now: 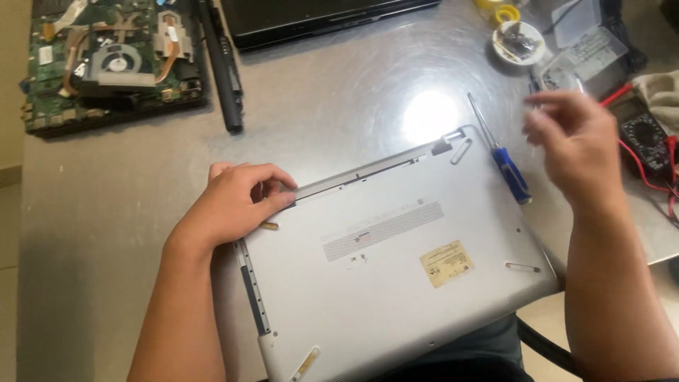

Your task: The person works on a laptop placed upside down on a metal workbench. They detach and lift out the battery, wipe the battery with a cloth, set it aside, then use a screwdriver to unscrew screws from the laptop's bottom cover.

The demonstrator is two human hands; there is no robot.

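- Grip of the left hand (pixel 237 201): fingers bent and pressed on the far-left edge of the upturned silver laptop (pixel 396 276), thumb tucked beneath, pinching at the seam by the hinge strip. It seems closed on that edge rather than holding anything loose. If the fingers pry hard here, the thin cover could bend or a clip could snap.
- Far left on the bench (pixel 106 212) lies an opened laptop base with a bare green board and fan (pixel 113 67), and a long black battery bar (pixel 223 67) just beside it. A sweeping elbow could knock these.
- The silver laptop sits bottom up at the near middle, its near edge hanging past the bench rim toward the person's lap; a strong push could tip or slide it off.
- A blue-handled screwdriver (pixel 506 166) rests against the laptop's far-right corner, tip pointing away. It could roll and scratch the shell.
- Grip of the right hand (pixel 573 141): blurred, raised over the bench, fingers loosely curled; I cannot tell whether it holds something small. A tiny screw could drop here and get lost among the clutter.
- Far right lies a multimeter (pixel 647 134) with red leads (pixel 647 177), which could snag the wrist.
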